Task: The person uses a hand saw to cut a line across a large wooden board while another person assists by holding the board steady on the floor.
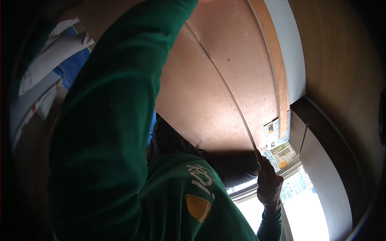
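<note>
A broad pinkish-brown board (pixel 189 88) fills the middle of the head view. Along it runs a long, thin, dark line or strip (pixel 229 90), curved by the lens, from the upper left down to the board's lower right edge. There my right hand (pixel 269 184) is closed around the narrow end of something thin, in line with that strip; its exact kind cannot be made out. My left arm (pixel 108 108), in a green sleeve, reaches up across the board. Only a sliver of my left hand (pixel 206 1) shows at the top edge, its fingers hidden.
A wooden edge strip (pixel 275 60) and a pale panel (pixel 286 44) border the board's right side. Farther right stands a large brown wooden surface (pixel 337 60). Bright window panes (pixel 305 205) lie beyond my right hand. Blue and white items (pixel 72 66) are at the left.
</note>
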Tool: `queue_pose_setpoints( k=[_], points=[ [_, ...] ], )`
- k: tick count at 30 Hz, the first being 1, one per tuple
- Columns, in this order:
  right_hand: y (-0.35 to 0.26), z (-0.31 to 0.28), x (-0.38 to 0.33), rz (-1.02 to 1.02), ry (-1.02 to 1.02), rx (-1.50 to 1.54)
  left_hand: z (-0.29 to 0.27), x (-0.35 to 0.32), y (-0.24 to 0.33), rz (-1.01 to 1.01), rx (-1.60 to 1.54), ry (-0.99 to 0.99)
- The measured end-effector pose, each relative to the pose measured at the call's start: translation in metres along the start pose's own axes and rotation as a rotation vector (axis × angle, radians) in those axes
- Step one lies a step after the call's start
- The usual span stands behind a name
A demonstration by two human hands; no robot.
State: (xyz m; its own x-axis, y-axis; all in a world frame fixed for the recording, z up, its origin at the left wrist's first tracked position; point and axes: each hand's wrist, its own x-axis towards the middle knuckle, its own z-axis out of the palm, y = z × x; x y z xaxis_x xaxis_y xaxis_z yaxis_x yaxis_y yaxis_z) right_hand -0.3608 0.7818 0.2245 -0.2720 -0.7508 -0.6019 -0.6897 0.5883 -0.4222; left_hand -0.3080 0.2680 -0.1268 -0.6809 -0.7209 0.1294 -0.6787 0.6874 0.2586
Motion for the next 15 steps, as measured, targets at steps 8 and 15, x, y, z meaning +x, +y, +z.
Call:
queue_pose_setpoints(
  k=[8, 15],
  points=[
    [-0.027, 0.109, 0.270, -0.494, 0.195, 0.079, -0.011, 0.005, 0.011, 0.029, -0.034, 0.021],
    [-0.014, 0.086, 0.191, -0.323, 0.209, 0.156, -0.007, 0.011, 0.001, 0.036, 0.022, 0.048]
  ],
)
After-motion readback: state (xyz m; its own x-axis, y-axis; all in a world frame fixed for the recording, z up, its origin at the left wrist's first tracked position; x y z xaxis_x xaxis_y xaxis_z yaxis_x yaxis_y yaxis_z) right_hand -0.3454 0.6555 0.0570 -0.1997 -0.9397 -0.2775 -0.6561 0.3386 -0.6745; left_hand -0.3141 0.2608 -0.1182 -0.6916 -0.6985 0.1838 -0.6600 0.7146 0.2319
